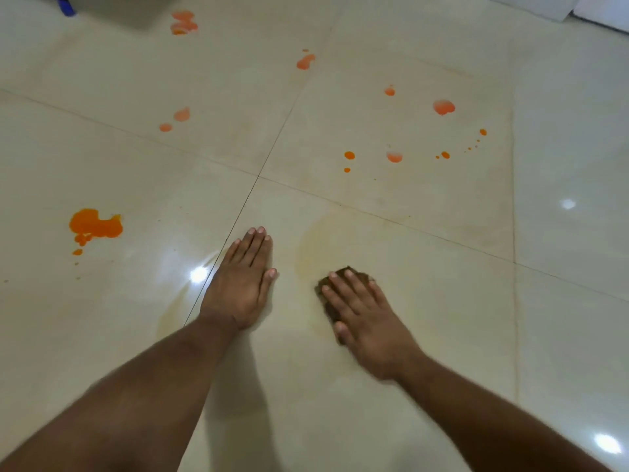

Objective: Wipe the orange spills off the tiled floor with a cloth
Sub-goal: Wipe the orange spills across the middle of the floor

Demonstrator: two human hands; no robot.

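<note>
At lower centre of the frame, the right hand [364, 315] is laid flat w/ straight fingers on a small brown cloth [343, 284], which is pressed against the tiled floor [442, 335]; nothing is gripped, the cloth is simply pinned under the palm & fingers. That flat hold is prob. chosen so pressure is spread over the whole pad for wiping. The left hand [243, 284] is planted flat & released on the bare tile just beside a grout line, well apart from the cloth, apparently as a brace for a body leaning fwd.

A pale yellowish smear [306, 247] is seen between the two hands, above the cloth, so this patch is judged mostly wiped, w/ residue left. Untouched orange spills are scattered elsewhere: a large blot [95, 224] at mid left, drops [394, 156] at centre right, a round one [443, 106] further up & more [183, 22] at upper left. The job is judged far from done; the cloth is placed nearest the centre-right drops.
</note>
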